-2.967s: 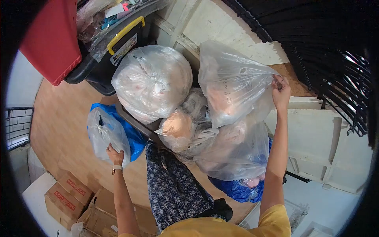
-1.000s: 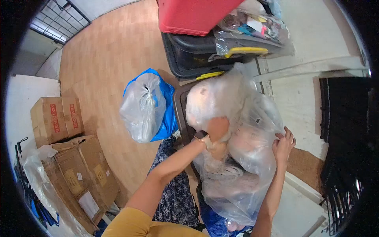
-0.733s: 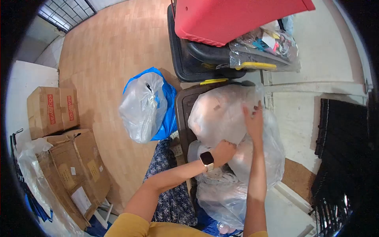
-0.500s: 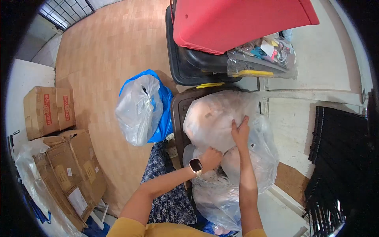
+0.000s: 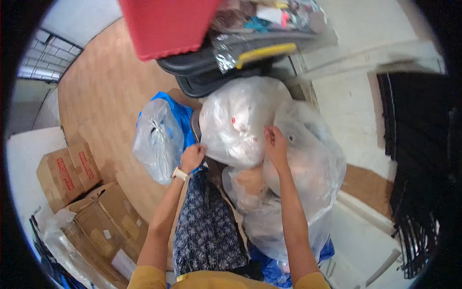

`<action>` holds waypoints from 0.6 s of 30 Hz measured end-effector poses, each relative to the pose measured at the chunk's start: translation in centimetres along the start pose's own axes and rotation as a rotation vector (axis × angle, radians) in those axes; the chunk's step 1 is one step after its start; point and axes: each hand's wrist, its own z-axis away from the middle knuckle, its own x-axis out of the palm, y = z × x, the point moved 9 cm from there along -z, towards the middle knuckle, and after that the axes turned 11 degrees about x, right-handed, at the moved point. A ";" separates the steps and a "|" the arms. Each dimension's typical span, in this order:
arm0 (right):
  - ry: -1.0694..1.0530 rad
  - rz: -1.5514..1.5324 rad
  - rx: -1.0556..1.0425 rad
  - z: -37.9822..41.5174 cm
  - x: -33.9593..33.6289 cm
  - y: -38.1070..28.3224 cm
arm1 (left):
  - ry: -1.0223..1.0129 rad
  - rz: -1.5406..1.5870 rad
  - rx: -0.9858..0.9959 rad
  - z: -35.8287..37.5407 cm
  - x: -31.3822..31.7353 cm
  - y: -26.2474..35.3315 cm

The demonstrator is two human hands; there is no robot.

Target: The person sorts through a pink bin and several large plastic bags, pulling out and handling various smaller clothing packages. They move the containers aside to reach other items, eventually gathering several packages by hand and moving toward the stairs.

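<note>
A clear plastic bag with pale, pinkish contents bulges in front of me, a small red spot showing through it. Its lower left edge is pinched by my left hand, with a watch strap at the wrist. My right hand has its fingers curled closed on the right side of the same bag. Below and to the right lies another large clear bag, also stuffed with pale things. A brown lid shows partly beneath the bag in my hands.
A knotted clear bag inside a blue bag stands on the wooden floor at left. Cardboard boxes line the left wall. Beyond the bags are black bins with a red tub. Black fabric hangs at right.
My left hand has moved left and up to the bag's left edge. My right hand has curled closed on its right side. The bag has turned and bulges more; the view has shifted.
</note>
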 end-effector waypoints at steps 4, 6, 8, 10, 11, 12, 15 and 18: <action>-0.229 -0.034 0.139 3.4 -1.4 0.0 | 0.226 0.004 0.085 -0.4 -1.5 2.7; -0.401 0.115 0.158 7.0 -1.5 1.5 | 0.408 0.042 0.167 1.0 -3.3 5.6; -0.569 0.331 0.212 12.4 -0.5 4.5 | 0.581 -0.125 0.282 4.0 -4.2 9.5; -0.571 0.584 0.139 18.3 0.6 7.2 | 0.560 -0.083 0.416 6.8 -1.7 12.2; -0.489 0.707 0.022 20.8 1.0 7.3 | 0.545 -0.017 0.497 8.1 -0.1 13.3; -0.482 0.704 0.023 22.2 1.2 7.2 | 0.406 0.043 0.463 8.7 2.4 12.7; -0.584 0.775 0.056 25.1 2.1 7.9 | 0.194 0.018 0.389 11.6 7.6 12.9; -0.538 0.804 -0.069 26.3 2.3 5.9 | 0.033 0.179 0.281 13.3 14.0 8.2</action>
